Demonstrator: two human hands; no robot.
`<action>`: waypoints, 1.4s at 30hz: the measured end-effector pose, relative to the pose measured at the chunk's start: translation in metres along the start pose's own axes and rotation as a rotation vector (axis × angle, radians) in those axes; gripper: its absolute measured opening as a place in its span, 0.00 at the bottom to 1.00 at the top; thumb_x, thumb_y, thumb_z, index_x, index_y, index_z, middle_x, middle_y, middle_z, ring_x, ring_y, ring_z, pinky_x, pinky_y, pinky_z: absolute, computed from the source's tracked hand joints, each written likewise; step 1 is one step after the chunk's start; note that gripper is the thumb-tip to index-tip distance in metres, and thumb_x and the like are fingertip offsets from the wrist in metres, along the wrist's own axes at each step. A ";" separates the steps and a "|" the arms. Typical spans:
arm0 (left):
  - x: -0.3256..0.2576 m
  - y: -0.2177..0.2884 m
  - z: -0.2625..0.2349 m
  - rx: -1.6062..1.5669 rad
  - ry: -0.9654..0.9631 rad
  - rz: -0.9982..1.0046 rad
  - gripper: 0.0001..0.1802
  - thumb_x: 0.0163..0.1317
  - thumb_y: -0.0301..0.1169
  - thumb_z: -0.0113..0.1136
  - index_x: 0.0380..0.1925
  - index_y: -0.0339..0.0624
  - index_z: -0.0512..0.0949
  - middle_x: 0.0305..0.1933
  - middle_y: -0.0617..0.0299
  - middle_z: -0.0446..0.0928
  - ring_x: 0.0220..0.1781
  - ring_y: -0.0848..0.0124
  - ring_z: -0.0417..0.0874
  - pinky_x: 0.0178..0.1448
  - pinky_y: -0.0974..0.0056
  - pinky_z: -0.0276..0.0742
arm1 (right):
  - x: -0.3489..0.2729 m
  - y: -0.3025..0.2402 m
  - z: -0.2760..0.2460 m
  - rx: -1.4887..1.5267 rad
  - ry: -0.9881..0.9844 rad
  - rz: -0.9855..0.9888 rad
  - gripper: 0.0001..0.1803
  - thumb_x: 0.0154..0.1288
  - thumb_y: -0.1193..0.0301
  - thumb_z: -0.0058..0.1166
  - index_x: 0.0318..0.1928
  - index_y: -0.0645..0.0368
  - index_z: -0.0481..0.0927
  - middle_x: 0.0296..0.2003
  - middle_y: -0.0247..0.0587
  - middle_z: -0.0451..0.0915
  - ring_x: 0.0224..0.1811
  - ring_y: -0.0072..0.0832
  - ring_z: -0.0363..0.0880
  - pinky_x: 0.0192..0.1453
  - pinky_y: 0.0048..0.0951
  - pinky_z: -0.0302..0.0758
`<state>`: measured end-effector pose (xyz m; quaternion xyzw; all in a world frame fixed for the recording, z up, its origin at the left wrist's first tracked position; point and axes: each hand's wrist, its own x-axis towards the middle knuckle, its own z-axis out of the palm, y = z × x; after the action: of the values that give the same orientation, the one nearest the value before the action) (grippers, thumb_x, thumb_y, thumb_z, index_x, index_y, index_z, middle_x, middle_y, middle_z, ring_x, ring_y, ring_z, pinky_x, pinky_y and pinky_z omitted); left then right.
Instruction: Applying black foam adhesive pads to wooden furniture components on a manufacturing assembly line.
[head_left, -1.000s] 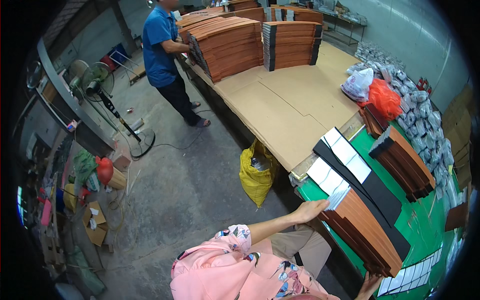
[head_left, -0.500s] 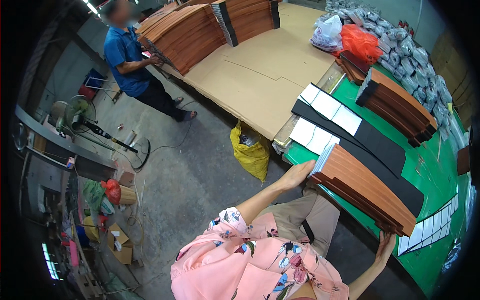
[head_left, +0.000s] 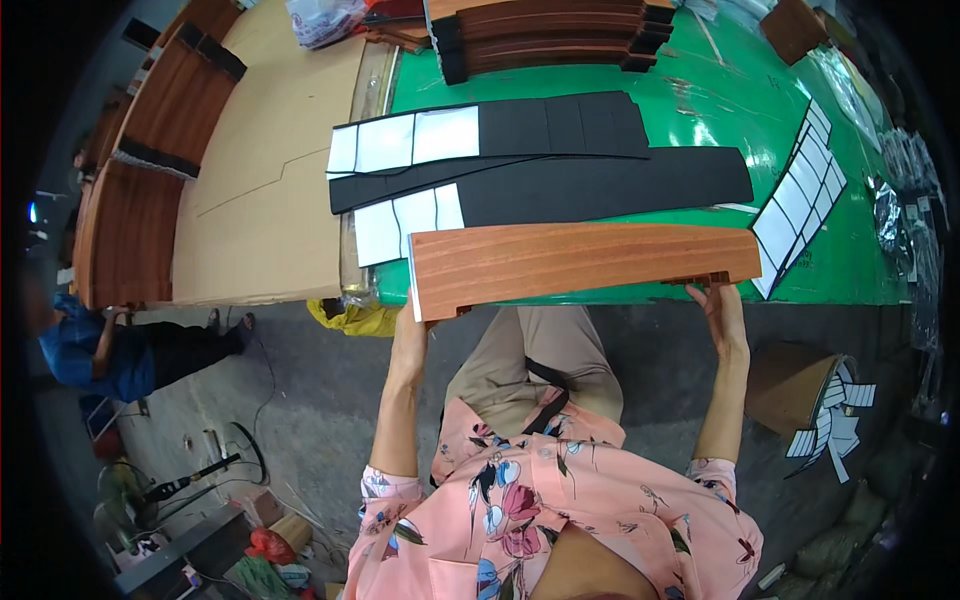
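Spanning the centre of the frame, a long stack of reddish-brown wood-grain panels (head_left: 585,268) is held at both ends, its far edge over the near rim of the green glossy table (head_left: 700,120). The left hand (head_left: 408,335) is set under and against the left end at frame centre-left, and the right hand (head_left: 722,312) is curled around the right end at centre-right; both are pressed on the stack, though the fingertips are hidden beneath it.

Risk is judged as follows. The stack is carried only at its ends, so sagging or slipping of the lower panels may be caused by an uneven squeeze. Part of the stack appears to overhang the floor, so a loosened hold could drop it. The black foam strips with white backing squares (head_left: 540,160), lying just beyond the stack in the upper centre, could be dragged or creased if the panels are pushed forward. The row of white rectangular stickers (head_left: 800,200) at right lies close to the right end and could be scuffed.
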<state>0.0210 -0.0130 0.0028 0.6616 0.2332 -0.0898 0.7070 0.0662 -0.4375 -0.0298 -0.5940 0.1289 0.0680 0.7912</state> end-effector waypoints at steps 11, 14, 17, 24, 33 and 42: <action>-0.012 -0.035 -0.003 0.053 0.120 0.102 0.27 0.67 0.47 0.42 0.49 0.31 0.71 0.43 0.59 0.76 0.42 0.75 0.71 0.47 0.69 0.69 | -0.015 0.023 -0.045 0.004 0.054 -0.010 0.26 0.66 0.53 0.45 0.58 0.55 0.66 0.55 0.35 0.68 0.59 0.28 0.66 0.59 0.35 0.67; -0.022 -0.039 -0.008 -0.010 0.109 0.027 0.28 0.65 0.48 0.43 0.46 0.31 0.72 0.40 0.60 0.76 0.39 0.77 0.72 0.43 0.70 0.70 | -0.028 0.046 -0.072 0.120 0.054 0.051 0.21 0.68 0.57 0.44 0.56 0.55 0.68 0.53 0.33 0.69 0.58 0.27 0.66 0.60 0.35 0.66; -0.029 -0.050 -0.016 -0.032 0.174 -0.003 0.27 0.65 0.48 0.44 0.41 0.31 0.73 0.37 0.59 0.77 0.37 0.77 0.74 0.40 0.69 0.72 | -0.052 0.048 -0.064 0.136 0.306 0.075 0.19 0.69 0.59 0.43 0.54 0.55 0.68 0.53 0.33 0.69 0.58 0.27 0.66 0.61 0.34 0.65; -0.020 -0.048 -0.038 0.152 0.116 0.017 0.21 0.63 0.43 0.48 0.40 0.32 0.73 0.35 0.60 0.77 0.36 0.76 0.75 0.37 0.68 0.73 | -0.059 0.050 -0.060 0.063 0.377 0.171 0.24 0.66 0.55 0.46 0.57 0.56 0.65 0.53 0.37 0.68 0.56 0.30 0.66 0.58 0.35 0.66; 0.003 -0.034 -0.051 -0.006 0.192 -0.123 0.28 0.62 0.50 0.49 0.54 0.41 0.65 0.53 0.62 0.69 0.54 0.71 0.68 0.54 0.62 0.65 | -0.035 0.039 -0.023 0.198 0.076 0.059 0.22 0.66 0.59 0.49 0.55 0.55 0.67 0.51 0.34 0.69 0.54 0.29 0.69 0.59 0.34 0.66; 0.026 -0.006 -0.035 -0.101 0.243 0.064 0.21 0.67 0.43 0.43 0.45 0.36 0.72 0.36 0.65 0.74 0.33 0.78 0.73 0.35 0.72 0.70 | 0.005 0.034 0.000 -0.041 0.176 0.077 0.28 0.65 0.50 0.45 0.57 0.56 0.65 0.52 0.36 0.68 0.56 0.28 0.66 0.59 0.36 0.65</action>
<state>0.0335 0.0257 -0.0144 0.6382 0.3002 0.0255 0.7084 0.0617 -0.4283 -0.0626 -0.6082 0.2194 0.0483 0.7613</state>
